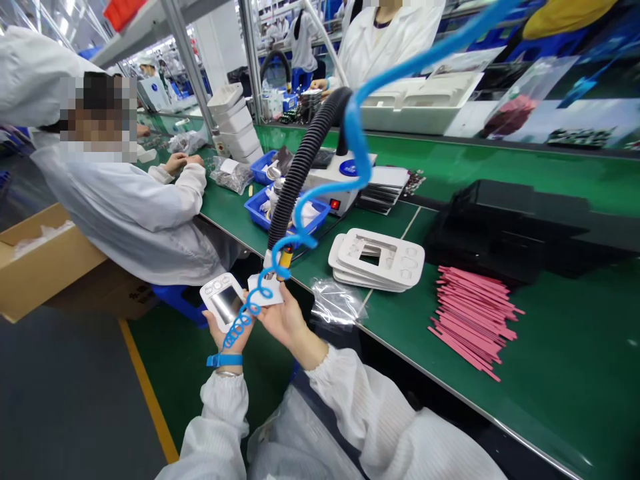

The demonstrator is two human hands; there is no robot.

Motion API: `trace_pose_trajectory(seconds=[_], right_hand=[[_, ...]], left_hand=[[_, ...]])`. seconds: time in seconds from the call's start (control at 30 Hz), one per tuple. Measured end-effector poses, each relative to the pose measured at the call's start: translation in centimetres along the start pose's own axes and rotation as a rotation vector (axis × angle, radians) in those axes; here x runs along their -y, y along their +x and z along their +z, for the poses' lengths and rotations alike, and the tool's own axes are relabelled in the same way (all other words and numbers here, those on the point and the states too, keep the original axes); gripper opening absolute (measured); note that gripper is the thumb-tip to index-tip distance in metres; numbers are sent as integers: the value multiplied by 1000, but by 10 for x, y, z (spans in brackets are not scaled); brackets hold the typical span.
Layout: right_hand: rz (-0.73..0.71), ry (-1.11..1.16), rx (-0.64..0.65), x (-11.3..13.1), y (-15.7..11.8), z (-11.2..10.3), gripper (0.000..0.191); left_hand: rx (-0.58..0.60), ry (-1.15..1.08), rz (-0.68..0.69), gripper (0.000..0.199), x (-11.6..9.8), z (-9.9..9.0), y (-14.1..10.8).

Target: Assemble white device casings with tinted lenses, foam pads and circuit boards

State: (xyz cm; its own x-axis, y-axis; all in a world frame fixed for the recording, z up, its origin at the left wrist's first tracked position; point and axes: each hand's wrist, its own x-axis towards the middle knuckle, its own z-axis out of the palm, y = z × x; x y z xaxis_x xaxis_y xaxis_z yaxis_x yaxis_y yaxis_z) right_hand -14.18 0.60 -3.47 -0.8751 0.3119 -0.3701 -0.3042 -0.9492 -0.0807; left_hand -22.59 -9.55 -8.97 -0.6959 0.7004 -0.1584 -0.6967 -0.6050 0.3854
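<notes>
Beside the green bench (565, 347), my left hand (231, 337) clasps a white rounded plastic casing (213, 303) with a grey screen (227, 303).
My right hand (287, 323) has its fingers clamped on a flat white piece (257, 289) near the black ribbed hose (305, 160), behind a coiled blue cord (359, 150).

Illumination is bright and overhead, from white ceiling lamps (59, 28) at upper left; wide-angle distortion stretches the edges, with slight background softness.

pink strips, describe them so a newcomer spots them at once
On the green bench, find the big black pile at right. Just nearer you lie the pink strips, loosely stacked; thin and pink, they differ from the broad white frames to their left.
</notes>
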Motion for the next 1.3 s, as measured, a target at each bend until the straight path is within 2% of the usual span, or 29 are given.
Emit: trace_pose_trajectory(seconds=[0.1, 0.17, 0.27, 0.33, 0.43, 0.57, 0.7, 0.8, 0.9, 1.0, 1.1, 1.2, 1.3], right_hand=[[8, -15, -82, -2, -22, -11, 48], [2, -33, -135, -3, -41, -22, 48], [-3, -80, -114, -3, -71, -33, 50], [-9, -97, -98, -1, -86, -37, 51], [-12, -93, -109, 1, -95, -40, 52], [35, -72, -102, 0, -78, -43, 53], [52, 1, -138, -5, -31, -37, 52], [40, 25, -133, -9, 2, -27, 52], [69, 27, -104, -11, 10, -21, 55], [90, 31, -102, -13, -11, -27, 51], [113, 28, -125, -13, -51, -41, 46], [146, 10, -109, -11, -98, -53, 45], [132, -23, -59, -1, -144, -59, 48]], left_hand=[[-50, 57, 5, 72, 16, 12, 14], [-46, 87, -68, 77, 29, 21, 20], [-3, 93, -231, 87, 43, 30, 19], [18, 77, -300, 89, 44, 29, 13], [16, 34, -261, 90, 31, 18, 4], [-28, 12, -64, 93, -8, -1, -1], [-41, 45, 65, 91, -35, -15, -5], [-45, 50, 78, 88, -34, -19, -4], [-56, 36, 81, 80, -18, -20, 3], [-54, 23, 52, 73, 7, -15, 14], [-38, 32, -82, 74, 32, -3, 15], [-28, 39, -215, 79, 50, 9, -8], [-34, 41, -317, 84, 57, 19, -50]])
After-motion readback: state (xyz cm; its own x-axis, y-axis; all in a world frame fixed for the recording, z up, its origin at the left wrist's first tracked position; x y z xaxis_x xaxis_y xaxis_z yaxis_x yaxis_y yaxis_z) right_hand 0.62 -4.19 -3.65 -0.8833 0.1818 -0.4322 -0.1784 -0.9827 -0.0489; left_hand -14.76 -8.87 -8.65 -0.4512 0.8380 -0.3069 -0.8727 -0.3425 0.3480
